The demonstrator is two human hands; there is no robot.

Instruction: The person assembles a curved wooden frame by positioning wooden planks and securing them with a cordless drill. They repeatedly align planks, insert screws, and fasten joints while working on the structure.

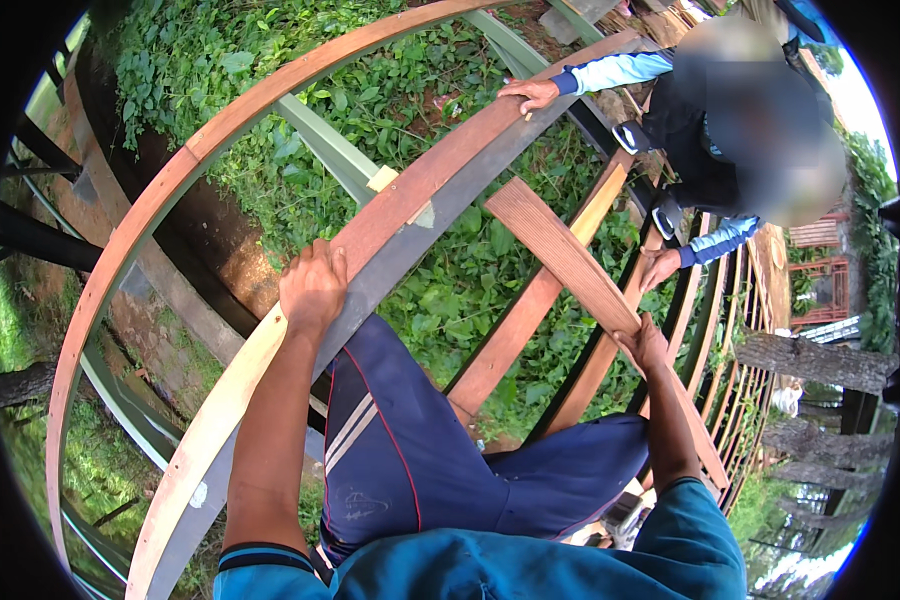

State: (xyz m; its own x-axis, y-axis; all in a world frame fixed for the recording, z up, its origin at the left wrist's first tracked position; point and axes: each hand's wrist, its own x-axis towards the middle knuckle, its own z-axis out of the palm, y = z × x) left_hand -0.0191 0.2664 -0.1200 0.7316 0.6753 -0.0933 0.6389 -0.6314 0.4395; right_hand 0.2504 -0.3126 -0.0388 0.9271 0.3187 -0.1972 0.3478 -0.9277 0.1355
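My left hand (313, 283) is closed over the top of a long curved wooden beam (410, 205), where its reddish length meets a paler one; a dark grey face runs along the beam's inner side. To the right, my right hand (646, 340) grips the edge of a loose reddish-brown plank (560, 240). The plank slants across the joists, its far end lying towards the curved beam. Part of the plank's near end passes behind my right forearm. A small pale wood block (382, 179) sits against the beam's outer side.
A co-worker (730, 130) crouches at upper right, one hand (532, 94) on the curved beam, the other (660, 268) near the joists. Wooden joists (510, 335) cross open gaps above green plants (420, 290). An outer curved rail (185, 155) joins by green metal struts (325, 145).
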